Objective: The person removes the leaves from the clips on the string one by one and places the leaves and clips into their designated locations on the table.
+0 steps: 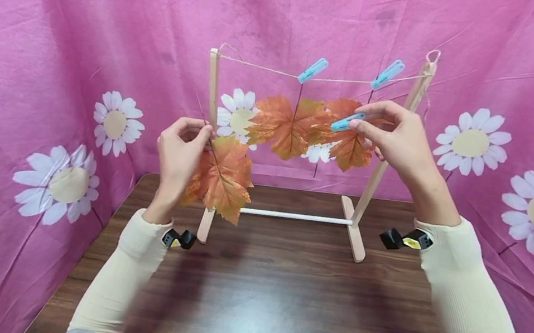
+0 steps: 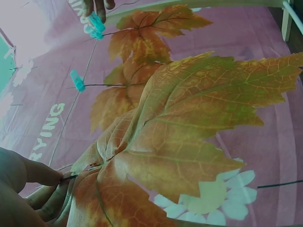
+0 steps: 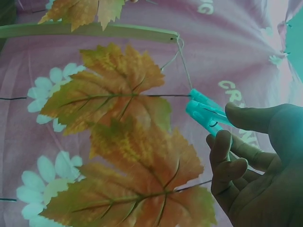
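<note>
My left hand pinches the thin dark stem of an orange artificial maple leaf between thumb and finger, beside the left wooden post. The same leaf fills much of the left wrist view. A blue clothespin is pinched in my right hand, in front of the hanging leaves. Two more leaves, a middle one and a right one, hang overlapping by their stems from the string. One blue clothespin clips the middle stem, another clothespin the right stem.
The string runs between a left post and a right post of a wooden stand. A white crossbar joins its feet on the dark wooden table. Behind hangs a pink cloth with white flowers.
</note>
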The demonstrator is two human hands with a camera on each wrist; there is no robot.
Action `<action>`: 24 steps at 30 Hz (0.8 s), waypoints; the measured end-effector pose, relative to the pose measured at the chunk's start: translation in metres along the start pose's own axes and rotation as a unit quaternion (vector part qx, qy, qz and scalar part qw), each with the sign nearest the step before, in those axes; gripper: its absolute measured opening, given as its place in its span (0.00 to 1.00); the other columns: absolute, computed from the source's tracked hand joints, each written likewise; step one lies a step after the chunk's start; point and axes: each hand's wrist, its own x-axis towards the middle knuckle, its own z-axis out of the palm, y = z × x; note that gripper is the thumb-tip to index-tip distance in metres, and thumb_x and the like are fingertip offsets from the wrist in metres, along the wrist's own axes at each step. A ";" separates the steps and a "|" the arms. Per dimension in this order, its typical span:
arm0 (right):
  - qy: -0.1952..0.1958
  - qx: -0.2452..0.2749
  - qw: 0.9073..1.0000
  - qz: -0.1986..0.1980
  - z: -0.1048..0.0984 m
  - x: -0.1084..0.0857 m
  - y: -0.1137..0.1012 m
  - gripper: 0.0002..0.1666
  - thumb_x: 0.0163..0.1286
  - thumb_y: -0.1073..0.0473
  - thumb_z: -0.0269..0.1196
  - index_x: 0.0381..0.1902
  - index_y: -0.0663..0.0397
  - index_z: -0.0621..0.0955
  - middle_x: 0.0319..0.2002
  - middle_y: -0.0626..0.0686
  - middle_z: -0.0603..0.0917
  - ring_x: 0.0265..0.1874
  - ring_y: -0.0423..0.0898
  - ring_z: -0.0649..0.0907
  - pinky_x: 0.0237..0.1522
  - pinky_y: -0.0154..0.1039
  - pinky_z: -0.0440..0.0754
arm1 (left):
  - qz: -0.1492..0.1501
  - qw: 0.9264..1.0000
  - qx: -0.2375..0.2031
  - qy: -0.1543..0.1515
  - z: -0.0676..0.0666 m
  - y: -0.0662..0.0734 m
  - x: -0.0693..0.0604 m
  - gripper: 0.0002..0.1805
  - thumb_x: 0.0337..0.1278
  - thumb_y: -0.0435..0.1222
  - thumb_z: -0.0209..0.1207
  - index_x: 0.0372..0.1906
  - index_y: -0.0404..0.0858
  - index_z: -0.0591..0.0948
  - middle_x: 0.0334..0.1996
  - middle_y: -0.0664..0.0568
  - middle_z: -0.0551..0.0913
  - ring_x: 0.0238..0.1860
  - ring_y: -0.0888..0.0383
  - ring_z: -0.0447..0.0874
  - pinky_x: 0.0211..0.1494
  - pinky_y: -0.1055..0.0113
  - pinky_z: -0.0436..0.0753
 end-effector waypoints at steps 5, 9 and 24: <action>0.004 0.006 1.000 -0.004 -0.003 -0.007 0.011 0.16 0.70 0.54 0.75 0.53 0.50 0.86 0.31 0.40 0.89 0.15 0.37 0.72 0.13 0.30 0.68 | -0.012 1.000 -0.014 -0.009 0.003 -0.010 -0.008 0.07 0.67 0.29 0.67 0.42 0.26 0.88 0.29 0.49 0.90 0.25 0.64 0.87 0.31 0.71 0.90; 0.008 0.008 1.000 -0.003 -0.006 -0.011 0.020 0.16 0.71 0.55 0.75 0.54 0.51 0.86 0.30 0.39 0.88 0.15 0.38 0.73 0.13 0.30 0.68 | -0.034 0.999 -0.029 -0.022 0.007 -0.016 -0.013 0.07 0.68 0.28 0.67 0.42 0.26 0.88 0.28 0.51 0.90 0.25 0.64 0.88 0.31 0.70 0.91; 0.004 -0.022 1.000 0.015 -0.017 -0.030 0.055 0.18 0.73 0.55 0.73 0.58 0.47 0.86 0.21 0.43 0.83 0.14 0.40 0.72 0.13 0.35 0.66 | -0.126 0.982 -0.115 -0.085 0.022 -0.030 -0.034 0.04 0.68 0.24 0.66 0.41 0.24 0.84 0.27 0.54 0.87 0.27 0.62 0.88 0.35 0.67 0.94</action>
